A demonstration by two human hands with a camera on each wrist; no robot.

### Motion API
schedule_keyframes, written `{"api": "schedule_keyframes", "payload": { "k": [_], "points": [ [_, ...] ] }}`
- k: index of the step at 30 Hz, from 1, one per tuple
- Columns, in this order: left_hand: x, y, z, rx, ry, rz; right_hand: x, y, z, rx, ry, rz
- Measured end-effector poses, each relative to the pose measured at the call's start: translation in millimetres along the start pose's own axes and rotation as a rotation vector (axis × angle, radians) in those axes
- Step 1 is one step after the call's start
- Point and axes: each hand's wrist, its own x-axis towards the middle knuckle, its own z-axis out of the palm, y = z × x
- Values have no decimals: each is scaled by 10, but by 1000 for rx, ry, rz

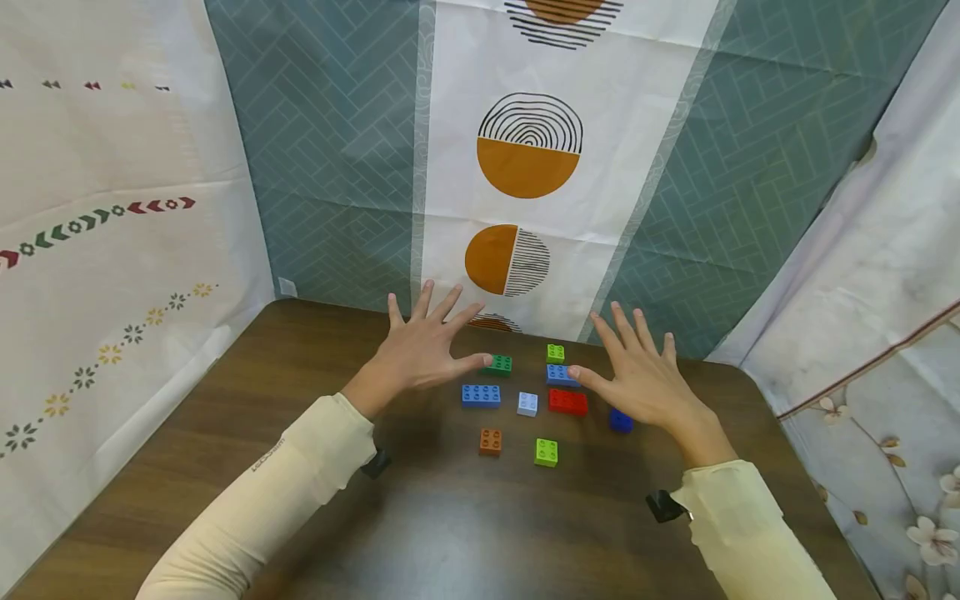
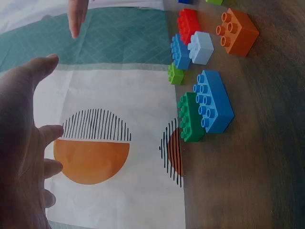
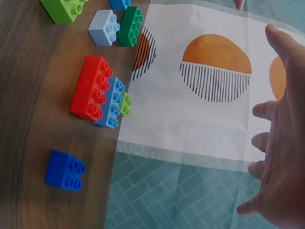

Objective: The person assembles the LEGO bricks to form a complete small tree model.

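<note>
Pale brick (image 1: 527,404): on the surface (image 1: 442,533), studs up, near the middle of the group; clock directions below run from it in the head view.
Red brick (image 1: 567,402): 3 o'clock, just beside it.
Light blue bricks: one (image 1: 481,396) at 9 o'clock, another (image 1: 559,375) at 2 o'clock, close behind the red; whether those two touch, I cannot tell.
Green brick (image 1: 501,365): 11 o'clock.
Small lime brick (image 1: 555,353): 1 o'clock, near the far edge.
Orange brick (image 1: 490,442): between 7 and 8 o'clock.
Larger lime brick (image 1: 546,452): 5 o'clock.
Dark blue brick (image 1: 621,420): 3 o'clock, well beyond the red.
Left hand (image 1: 418,352): 10 o'clock, raised, fingers spread, holding nothing.
Right hand (image 1: 641,379): between 2 and 3 o'clock, likewise spread and bare, well apart from the left.
Thumb risk: both thumbs overlap bricks in the head view, yet the wrist views show them clear; a careless drop could knock the green or the farther light blue brick.
Crowding risk: fingers wrapping the red one might nudge its close neighbour.
Sleeve risk: a low forearm could let the sleeves (image 1: 300,475) or dark wrist devices (image 1: 377,463) sweep nearer bricks aside.
Patterned cloth (image 1: 337,167): 12 o'clock, hanging behind everything.
</note>
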Motion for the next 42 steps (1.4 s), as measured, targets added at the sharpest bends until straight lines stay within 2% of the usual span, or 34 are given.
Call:
{"api": "schedule_keyframes", "payload": {
  "k": [16, 26, 35, 42],
  "points": [
    [-12, 42, 112, 9, 72, 67, -58, 16, 48, 87, -1, -57],
    [-45, 50, 207, -68, 87, 95, -72, -6, 136, 145, 9, -100],
    [-148, 63, 357, -128, 118, 124, -109, -26, 218, 175, -10, -71],
    [-267, 120, 513, -222, 79, 136, -140, -24, 260, 180, -4, -90]
  ]
}}
